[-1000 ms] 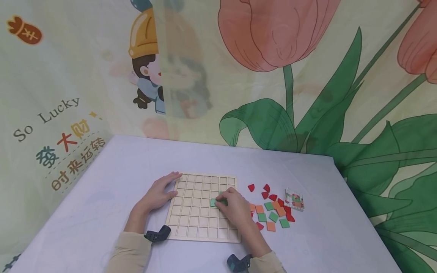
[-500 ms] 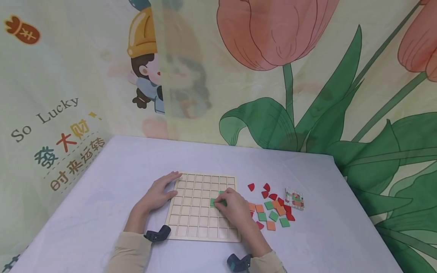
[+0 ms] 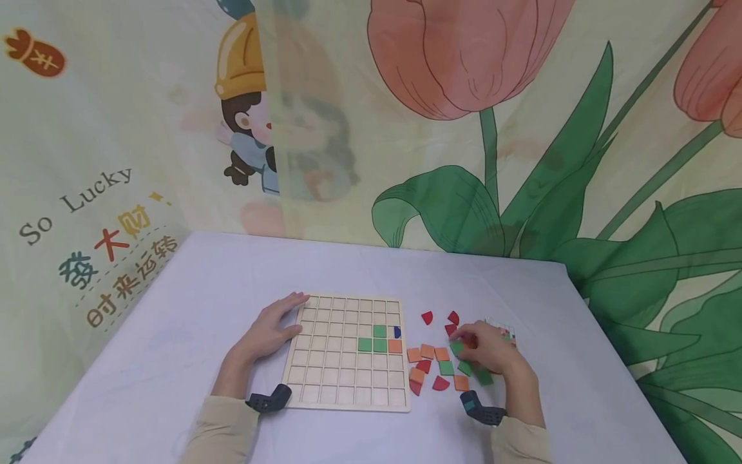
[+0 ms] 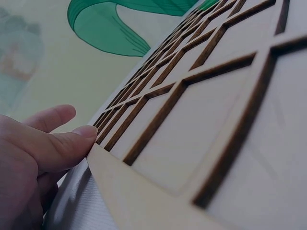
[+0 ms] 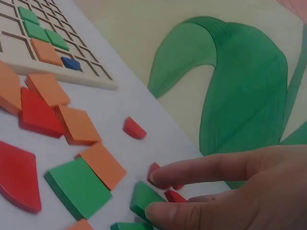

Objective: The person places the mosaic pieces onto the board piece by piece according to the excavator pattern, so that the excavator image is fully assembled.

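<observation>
Touching the wooden board (image 3: 332, 358) just right of the loose, spread left hand (image 3: 271, 328). Touching a green tile (image 5: 142, 197) at the tip of the right hand (image 3: 490, 347), with thumb and finger apart.

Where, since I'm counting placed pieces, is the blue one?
In the head view, the blue piece is in the rightmost column of the board, right of a green tile and just beyond an orange tile.
</observation>
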`<state>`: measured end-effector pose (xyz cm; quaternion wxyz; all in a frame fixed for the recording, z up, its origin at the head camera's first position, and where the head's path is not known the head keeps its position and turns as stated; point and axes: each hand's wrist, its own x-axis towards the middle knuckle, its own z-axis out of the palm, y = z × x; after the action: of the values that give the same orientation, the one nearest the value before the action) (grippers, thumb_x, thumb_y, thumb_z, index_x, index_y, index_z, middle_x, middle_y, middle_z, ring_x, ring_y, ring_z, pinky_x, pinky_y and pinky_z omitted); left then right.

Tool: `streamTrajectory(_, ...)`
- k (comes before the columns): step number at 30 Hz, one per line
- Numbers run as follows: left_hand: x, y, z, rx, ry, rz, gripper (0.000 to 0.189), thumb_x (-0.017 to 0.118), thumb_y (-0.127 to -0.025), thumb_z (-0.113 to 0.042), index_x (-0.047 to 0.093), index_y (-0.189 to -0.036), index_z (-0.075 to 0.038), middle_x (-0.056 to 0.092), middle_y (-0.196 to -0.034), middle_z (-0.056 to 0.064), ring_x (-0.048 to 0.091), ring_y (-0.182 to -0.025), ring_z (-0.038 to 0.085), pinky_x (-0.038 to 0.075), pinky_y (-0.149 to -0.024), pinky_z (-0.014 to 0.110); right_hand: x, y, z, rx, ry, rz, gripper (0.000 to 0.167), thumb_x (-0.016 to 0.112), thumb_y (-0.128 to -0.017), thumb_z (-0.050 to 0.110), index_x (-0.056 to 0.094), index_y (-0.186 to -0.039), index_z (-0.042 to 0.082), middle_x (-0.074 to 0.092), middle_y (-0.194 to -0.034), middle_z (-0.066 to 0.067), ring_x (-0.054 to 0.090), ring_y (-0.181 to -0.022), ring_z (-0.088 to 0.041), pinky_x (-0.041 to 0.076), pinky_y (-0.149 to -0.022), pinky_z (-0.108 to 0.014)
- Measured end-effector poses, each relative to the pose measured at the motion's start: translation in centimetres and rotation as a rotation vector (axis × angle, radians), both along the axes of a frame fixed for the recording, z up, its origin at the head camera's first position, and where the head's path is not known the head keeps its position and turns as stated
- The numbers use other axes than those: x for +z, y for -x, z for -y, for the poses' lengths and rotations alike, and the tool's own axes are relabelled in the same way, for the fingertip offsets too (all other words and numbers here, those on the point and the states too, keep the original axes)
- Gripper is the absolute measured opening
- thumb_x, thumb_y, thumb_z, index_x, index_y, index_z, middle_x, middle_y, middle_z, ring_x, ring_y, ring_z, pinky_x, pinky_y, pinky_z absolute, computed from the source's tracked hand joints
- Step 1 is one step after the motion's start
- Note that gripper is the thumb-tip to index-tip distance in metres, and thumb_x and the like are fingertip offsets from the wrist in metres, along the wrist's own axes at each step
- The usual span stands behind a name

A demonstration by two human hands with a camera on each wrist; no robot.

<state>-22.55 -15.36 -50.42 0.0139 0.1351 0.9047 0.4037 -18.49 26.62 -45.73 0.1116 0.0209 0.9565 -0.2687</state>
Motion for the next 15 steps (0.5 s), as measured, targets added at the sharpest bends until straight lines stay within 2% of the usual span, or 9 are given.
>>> streamTrajectory(5, 0.0, 0.0, -0.1, 0.004, 0.002, 0.007, 0.062, 0.065, -0.085, -0.012, 0.043, -0.143, -0.015, 0.035, -0.153, 0.013, 0.026, -0.143, 0.037, 0.019, -0.116, 0.059, -0.6, -0.1, -1.7, -0.011, 0.015, 0.008, 0.030, 0.078, -0.077, 0.012, 0.070, -0.106, 0.015, 0.063, -0.100, -0.005, 0.053, -0.094, -0.020, 0.059, -0.069, -0.031)
streamTrajectory(15, 0.0, 0.0, -0.1, 0.009, 0.009, 0.012, 0.062, 0.064, -0.085, -0.013, 0.043, -0.143, -0.016, 0.035, -0.153, 0.011, 0.026, -0.143, 0.036, 0.018, -0.116, 0.059, -1.0, 0.2, -1.4, -0.031, 0.001, -0.007, 0.026, 0.078, -0.077, 0.014, 0.071, -0.103, 0.016, 0.061, -0.094, -0.003, 0.053, -0.090, -0.019, 0.058, -0.066, -0.029)
